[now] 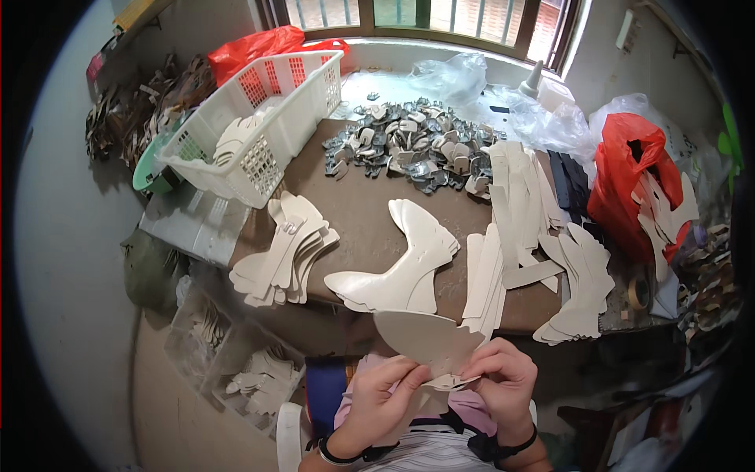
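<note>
Near my lap, just off the table's front edge, I hold a cream leather piece [429, 338] cut in a curved shape, like a shoe-upper part. My left hand [387, 397] pinches its lower left side between thumb and fingers. On the other side my right hand [503, 385] is closed on it, fingertips at a folded edge with a small strap end. Straight ahead lies a stack of boot-shaped cream pieces [397, 275]. Long cream strips [484, 275] lie to its right, close to my right hand. What sits under my right fingertips is hidden.
A pile of buckle parts [429, 145] covers the table's back. At left are a white basket [267, 165] and a stack of cream pieces with straps [287, 252]. Another stack [578, 275] and a red bag [629, 173] stand right. Plastic bins [255, 381] sit below left.
</note>
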### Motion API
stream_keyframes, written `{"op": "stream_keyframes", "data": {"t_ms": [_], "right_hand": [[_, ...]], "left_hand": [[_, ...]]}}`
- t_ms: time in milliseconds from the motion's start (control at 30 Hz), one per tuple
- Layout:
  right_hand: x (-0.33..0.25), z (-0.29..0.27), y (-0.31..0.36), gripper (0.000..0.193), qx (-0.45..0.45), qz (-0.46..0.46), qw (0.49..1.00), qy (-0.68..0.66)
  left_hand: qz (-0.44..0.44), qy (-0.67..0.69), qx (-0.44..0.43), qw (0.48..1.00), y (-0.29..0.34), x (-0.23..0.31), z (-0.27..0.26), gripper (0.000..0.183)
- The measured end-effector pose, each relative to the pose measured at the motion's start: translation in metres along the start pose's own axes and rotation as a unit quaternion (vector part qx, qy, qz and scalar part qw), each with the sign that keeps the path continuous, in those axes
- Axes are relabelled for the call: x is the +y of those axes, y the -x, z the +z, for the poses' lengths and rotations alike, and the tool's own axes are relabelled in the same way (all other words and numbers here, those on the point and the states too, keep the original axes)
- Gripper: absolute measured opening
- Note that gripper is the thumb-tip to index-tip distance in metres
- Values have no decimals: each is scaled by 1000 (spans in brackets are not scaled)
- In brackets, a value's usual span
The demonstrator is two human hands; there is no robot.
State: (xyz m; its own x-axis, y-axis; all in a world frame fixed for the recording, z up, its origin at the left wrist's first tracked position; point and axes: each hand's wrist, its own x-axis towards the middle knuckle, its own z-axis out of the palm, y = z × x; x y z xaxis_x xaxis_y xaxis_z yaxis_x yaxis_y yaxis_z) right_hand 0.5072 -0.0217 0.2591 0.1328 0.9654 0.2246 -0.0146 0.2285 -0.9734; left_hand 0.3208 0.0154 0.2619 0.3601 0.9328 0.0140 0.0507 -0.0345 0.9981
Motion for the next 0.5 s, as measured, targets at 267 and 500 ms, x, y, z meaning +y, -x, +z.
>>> {"op": "stream_keyframes", "data": {"t_ms": [267, 500], "right_hand": [[11, -15, -3, 24, -44, 66, 991, -106], [27, -14, -1, 20, -17, 104, 971, -215]], "left_hand": [[42, 0, -37, 998, 0, 8, 3, 15], [52, -13, -51, 997, 0, 11, 5, 15]]}}
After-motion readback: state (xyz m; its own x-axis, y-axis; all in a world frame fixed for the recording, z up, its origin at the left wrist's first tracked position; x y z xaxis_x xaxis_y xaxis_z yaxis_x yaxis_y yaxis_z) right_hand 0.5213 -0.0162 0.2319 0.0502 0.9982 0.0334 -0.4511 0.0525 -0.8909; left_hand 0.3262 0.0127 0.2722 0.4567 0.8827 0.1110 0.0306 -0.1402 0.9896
